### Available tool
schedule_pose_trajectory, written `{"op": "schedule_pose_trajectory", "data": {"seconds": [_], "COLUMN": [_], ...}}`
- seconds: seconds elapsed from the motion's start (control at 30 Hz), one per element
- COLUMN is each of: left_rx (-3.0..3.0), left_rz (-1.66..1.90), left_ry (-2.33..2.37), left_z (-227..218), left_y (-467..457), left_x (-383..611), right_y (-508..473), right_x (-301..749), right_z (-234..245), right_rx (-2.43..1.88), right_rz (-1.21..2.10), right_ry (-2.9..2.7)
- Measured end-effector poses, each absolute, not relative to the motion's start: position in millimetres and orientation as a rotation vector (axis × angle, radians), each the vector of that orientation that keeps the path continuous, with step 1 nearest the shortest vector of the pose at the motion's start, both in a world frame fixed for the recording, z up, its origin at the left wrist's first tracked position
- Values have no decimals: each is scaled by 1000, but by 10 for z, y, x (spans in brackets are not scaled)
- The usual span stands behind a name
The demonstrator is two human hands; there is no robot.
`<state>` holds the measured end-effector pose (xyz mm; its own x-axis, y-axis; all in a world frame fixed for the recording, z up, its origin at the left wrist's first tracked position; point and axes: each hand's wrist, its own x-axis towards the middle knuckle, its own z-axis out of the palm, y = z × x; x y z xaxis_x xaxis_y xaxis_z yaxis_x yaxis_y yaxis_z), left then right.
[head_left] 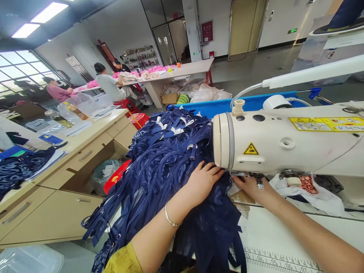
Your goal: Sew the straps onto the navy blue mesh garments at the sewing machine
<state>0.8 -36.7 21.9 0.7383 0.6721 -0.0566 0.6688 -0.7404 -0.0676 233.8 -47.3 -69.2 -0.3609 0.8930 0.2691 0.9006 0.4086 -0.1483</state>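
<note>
A cream sewing machine (267, 144) reaches in from the right over a white worktop marked with a ruler scale. My left hand (203, 179) lies flat on navy fabric (210, 216), fingers spread, the tips just under the machine's head end. My right hand (254, 188) is beneath the machine head, its fingers pointing left towards the fabric's edge beside the metal presser parts. Machine parts cover some of those fingers, so their grip is unclear. A big heap of navy garments with straps (153, 159) lies left of the machine, with white tags and strap sliders among it.
A beige drawer desk (82, 151) stands at the left, holding bottles (76, 111) and papers. A red object (116, 177) sits beside the heap. Behind the machine is a blue tray (204, 108). People work at a long table (187, 70) with pink material farther back.
</note>
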Motion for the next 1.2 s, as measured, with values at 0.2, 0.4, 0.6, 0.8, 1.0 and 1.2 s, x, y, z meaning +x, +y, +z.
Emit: {"op": "schedule_pose_trajectory", "data": {"seconds": [0.2, 0.4, 0.6, 0.8, 1.0, 1.2], "left_rx": [-2881, -2863, -2869, -2884, -2875, -2889], "left_rz": [88, 92, 84, 91, 91, 73], "left_ry": [-1099, -1085, -1086, -1096, -1086, -1094], "left_z": [178, 159, 171, 181, 162, 152], "left_y": [-360, -355, -364, -361, -354, -354], "left_x": [-10, -14, -11, -11, -17, -20], "right_y": [-466, -462, -435, -460, -460, -455], "right_x": [2318, 2326, 2393, 2351, 2234, 2262], "right_z": [-750, -817, -1030, -854, -481, -648], "right_rx": [-1533, -1496, -1459, -1449, -1578, -1459], "right_rz": [-124, -280, -338, -350, -223, -300], "right_ry": [-2479, -2551, -2541, -2570, -2467, -2435]}}
